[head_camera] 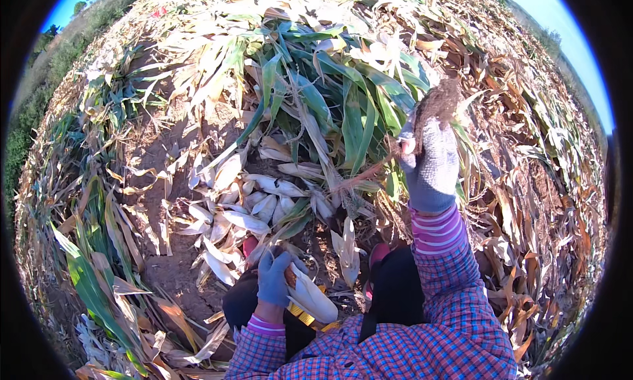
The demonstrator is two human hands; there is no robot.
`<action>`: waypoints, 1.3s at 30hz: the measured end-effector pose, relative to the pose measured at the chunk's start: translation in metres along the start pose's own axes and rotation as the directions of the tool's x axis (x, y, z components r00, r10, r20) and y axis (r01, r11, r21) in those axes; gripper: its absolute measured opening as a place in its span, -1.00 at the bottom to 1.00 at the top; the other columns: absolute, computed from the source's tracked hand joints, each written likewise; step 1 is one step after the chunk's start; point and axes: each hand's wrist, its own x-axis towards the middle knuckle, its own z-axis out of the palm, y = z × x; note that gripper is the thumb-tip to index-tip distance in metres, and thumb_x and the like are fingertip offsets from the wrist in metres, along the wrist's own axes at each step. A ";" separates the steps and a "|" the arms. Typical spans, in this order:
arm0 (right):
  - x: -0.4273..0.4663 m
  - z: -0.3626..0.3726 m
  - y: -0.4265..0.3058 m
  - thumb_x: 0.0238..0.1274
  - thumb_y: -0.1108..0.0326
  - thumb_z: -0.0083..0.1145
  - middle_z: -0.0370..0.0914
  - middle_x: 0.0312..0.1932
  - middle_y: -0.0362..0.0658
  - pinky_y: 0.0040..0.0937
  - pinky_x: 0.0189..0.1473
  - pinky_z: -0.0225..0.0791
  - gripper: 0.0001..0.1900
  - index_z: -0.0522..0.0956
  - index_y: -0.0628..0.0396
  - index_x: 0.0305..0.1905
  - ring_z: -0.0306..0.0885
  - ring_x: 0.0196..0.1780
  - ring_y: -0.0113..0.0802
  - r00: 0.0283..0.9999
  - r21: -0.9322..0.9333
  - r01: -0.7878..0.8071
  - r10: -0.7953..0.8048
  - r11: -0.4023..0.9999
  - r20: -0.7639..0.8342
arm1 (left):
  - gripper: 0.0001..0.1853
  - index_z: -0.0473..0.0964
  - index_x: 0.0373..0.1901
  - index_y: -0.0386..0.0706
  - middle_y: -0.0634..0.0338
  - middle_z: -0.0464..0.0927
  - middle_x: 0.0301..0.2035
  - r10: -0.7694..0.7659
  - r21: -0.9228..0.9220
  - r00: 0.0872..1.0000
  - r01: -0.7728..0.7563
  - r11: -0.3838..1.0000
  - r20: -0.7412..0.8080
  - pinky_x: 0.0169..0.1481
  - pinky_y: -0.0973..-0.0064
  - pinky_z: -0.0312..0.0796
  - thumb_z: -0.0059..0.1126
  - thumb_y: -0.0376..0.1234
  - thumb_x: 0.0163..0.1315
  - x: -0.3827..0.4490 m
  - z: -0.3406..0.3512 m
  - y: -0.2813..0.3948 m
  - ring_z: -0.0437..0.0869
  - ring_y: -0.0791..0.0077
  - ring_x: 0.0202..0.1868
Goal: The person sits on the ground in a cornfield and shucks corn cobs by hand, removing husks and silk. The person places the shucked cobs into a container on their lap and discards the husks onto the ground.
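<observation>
My left hand (275,276), in a grey knit glove, grips an ear of corn (312,296) that is still in its pale husk. The ear lies across my lap, tip pointing lower right. My right hand (432,165), also gloved, is raised out to the right. It is closed around a brown fibrous clump (437,103), blurred, perhaps roots with soil. A thin reddish strand (366,174) runs from that hand down to the left. In front of me lies a pile of husked-over corn ears (257,204), and another ear (348,251) rests near my right foot.
Green corn stalks and leaves (341,98) are heaped just beyond the ears. Dry stalks (514,221) cover the ground at right, with more leaves (94,286) at left. Bare soil (170,276) shows at left. Something yellow (301,314) is between my legs.
</observation>
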 end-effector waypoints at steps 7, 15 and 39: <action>-0.082 0.063 -0.018 0.38 0.22 -0.11 0.41 -0.55 -0.30 -0.68 -0.59 0.16 -0.77 0.44 0.12 -0.07 0.27 -0.60 -0.64 0.341 0.419 -0.908 0.561 -0.010 0.754 | -0.49 0.30 0.18 -0.24 0.02 0.50 -0.53 0.088 -0.049 0.978 -0.080 0.996 0.189 -0.35 0.40 0.49 -0.11 -0.38 0.13 -0.008 0.004 0.009 0.57 0.29 -0.51; -0.111 0.075 -0.074 0.40 0.20 -0.15 0.44 -0.49 -0.30 -0.68 -0.52 0.26 -0.71 0.39 0.15 0.04 0.34 -0.55 -0.62 0.158 0.171 -0.977 0.106 -0.129 0.982 | -0.58 0.33 0.12 -0.33 0.15 0.52 -0.30 -0.053 -0.006 0.969 0.056 0.998 0.243 -0.27 0.57 0.42 -0.10 -0.42 0.19 0.004 0.013 -0.006 0.55 0.50 -0.40; -0.107 0.073 -0.069 0.35 0.35 -0.12 0.42 -0.55 -0.27 -0.53 -0.51 0.33 -0.84 0.42 0.09 -0.06 0.40 -0.57 -0.48 0.356 0.359 -0.931 0.383 0.066 0.852 | -0.78 0.39 -0.27 -0.29 0.04 0.51 -0.57 0.023 -0.015 0.999 -0.023 1.000 0.036 -0.42 0.45 0.45 -0.10 -0.31 0.16 0.007 -0.002 -0.005 0.56 0.31 -0.55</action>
